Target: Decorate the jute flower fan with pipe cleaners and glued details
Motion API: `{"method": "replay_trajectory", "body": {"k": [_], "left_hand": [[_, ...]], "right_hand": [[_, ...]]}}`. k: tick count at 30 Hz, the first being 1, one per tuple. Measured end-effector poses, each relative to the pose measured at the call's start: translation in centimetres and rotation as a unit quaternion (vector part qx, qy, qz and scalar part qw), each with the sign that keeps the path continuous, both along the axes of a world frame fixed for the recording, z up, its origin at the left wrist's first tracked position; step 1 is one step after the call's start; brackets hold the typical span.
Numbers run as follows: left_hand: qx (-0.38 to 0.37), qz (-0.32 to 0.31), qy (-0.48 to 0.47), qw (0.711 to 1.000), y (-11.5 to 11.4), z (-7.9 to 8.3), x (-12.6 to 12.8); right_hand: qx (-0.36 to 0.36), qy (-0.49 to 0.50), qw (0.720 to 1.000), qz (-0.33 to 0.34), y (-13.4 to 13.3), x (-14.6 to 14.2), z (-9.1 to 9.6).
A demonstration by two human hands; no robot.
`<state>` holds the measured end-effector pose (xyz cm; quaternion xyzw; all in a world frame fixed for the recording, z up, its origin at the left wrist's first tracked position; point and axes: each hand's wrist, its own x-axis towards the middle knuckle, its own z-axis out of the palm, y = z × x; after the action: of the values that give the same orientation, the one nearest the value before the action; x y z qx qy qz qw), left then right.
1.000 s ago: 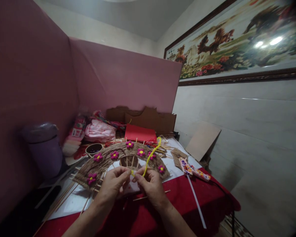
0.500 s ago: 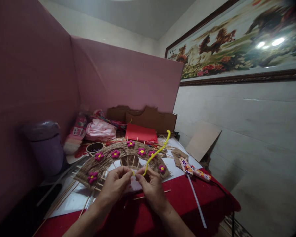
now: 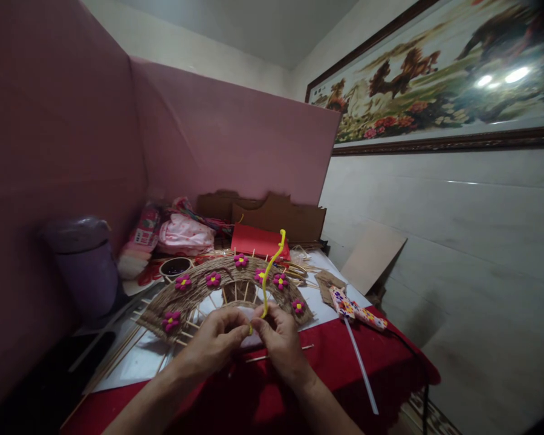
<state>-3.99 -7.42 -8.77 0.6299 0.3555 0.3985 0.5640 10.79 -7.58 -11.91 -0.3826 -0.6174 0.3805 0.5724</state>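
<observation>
A bent yellow pipe cleaner (image 3: 269,272) rises from between the thumb and fingers of my right hand (image 3: 278,338). My left hand (image 3: 220,338) pinches its lower end, where a little yellow shows at the fingertips. Both hands nearly meet above the red cloth. Just beyond them lies an arched, fan-shaped piece wrapped in brown twine (image 3: 163,302), with thin sticks poking out along its edges. Several magenta flowers with yellow centres, such as one flower (image 3: 213,279), are fixed on it. My hands cover part of its lower edge.
To the right lies a glue gun (image 3: 344,302) with a patterned cover and a clear glue stick beyond it. A round cup of dark contents (image 3: 176,269), red paper (image 3: 258,240), cardboard (image 3: 276,211) and a pink cloth bundle (image 3: 185,234) stand behind. A purple bin (image 3: 87,278) is at left.
The upright part of the yellow pipe cleaner has swung left and stands steeper. Both hands remain pinched close together, with the left shifted slightly right and lower.
</observation>
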Motion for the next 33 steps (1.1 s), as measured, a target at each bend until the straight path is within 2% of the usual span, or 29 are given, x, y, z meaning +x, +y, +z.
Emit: {"method": "replay_trajectory", "body": {"k": [4,8,13,18,25,29,33], "left_hand": [[-0.033,-0.016,-0.03,0.999,0.2,-0.7,0.1],[-0.038,0.004,-0.052,0.998,0.4,-1.2,0.4],[-0.054,-0.008,-0.035,0.998,0.5,-1.2,0.5],[-0.056,-0.02,-0.032,0.998,0.5,-1.3,0.3],[-0.045,-0.012,0.021,0.999,-0.3,-0.4,0.2],[0.009,0.026,0.003,1.0,-0.5,0.0,0.3],[0.07,0.077,-0.023,0.994,-0.2,-0.5,0.5]], "right_hand": [[-0.042,0.069,0.996,0.034,0.4,0.0,-0.1],[-0.041,0.079,0.996,0.028,0.6,0.2,-0.3],[-0.008,0.066,0.998,-0.011,0.4,0.1,-0.4],[0.002,0.042,0.999,-0.012,0.2,0.0,-0.2],[0.071,-0.033,0.996,-0.032,-0.3,0.0,-0.1],[0.03,0.029,0.999,-0.002,-0.2,-0.2,-0.1],[-0.011,0.067,0.997,0.022,0.0,-0.3,0.1]]}}
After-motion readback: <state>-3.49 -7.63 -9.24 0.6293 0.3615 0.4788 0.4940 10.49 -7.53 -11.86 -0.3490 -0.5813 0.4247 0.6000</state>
